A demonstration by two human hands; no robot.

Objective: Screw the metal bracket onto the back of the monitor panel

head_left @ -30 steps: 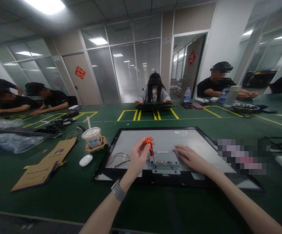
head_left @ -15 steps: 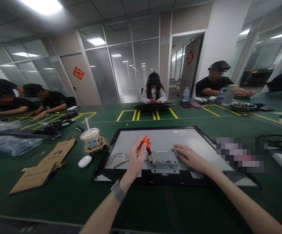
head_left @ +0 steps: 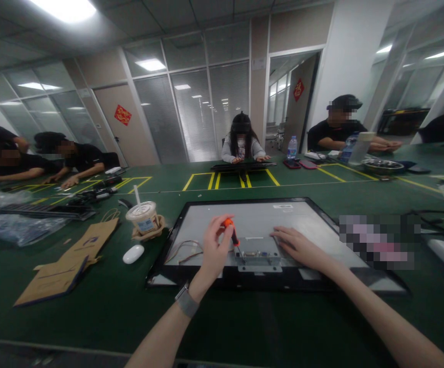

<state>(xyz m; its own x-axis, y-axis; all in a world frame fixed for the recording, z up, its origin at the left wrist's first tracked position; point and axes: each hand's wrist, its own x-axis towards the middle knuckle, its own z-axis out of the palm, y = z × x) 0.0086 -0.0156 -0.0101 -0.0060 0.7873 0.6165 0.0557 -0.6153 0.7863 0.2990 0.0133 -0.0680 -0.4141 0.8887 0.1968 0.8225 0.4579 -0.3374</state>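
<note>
My left hand (head_left: 216, 243) grips the orange-and-black handle of a screwdriver (head_left: 234, 235), fingers closed round its top end. The screwdriver leans, its shaft pointing down at the left end of a metal bracket (head_left: 260, 267) with connector ports; whether the tip sits in a screw is too small to tell. That bracket is on the back of a flat display panel (head_left: 222, 214) with a black frame, lying on the green table. Just right of the bracket, my right hand (head_left: 298, 248) lies flat on the panel with fingers stretched out. Thin wires (head_left: 185, 250) lie on the panel's left part.
Left of the panel stand a drink cup (head_left: 142, 217) in a cardboard holder, a white mouse (head_left: 133, 254) and a brown paper bag (head_left: 68, 263). Cables (head_left: 437, 222) and a blurred-out item lie to the right. Across the table a person (head_left: 242, 140) sits behind another dark panel.
The screwdriver has turned or tilted slightly in my left hand, its handle shifting a little. My right hand stays in place. The person opposite has moved their hands apart.
</note>
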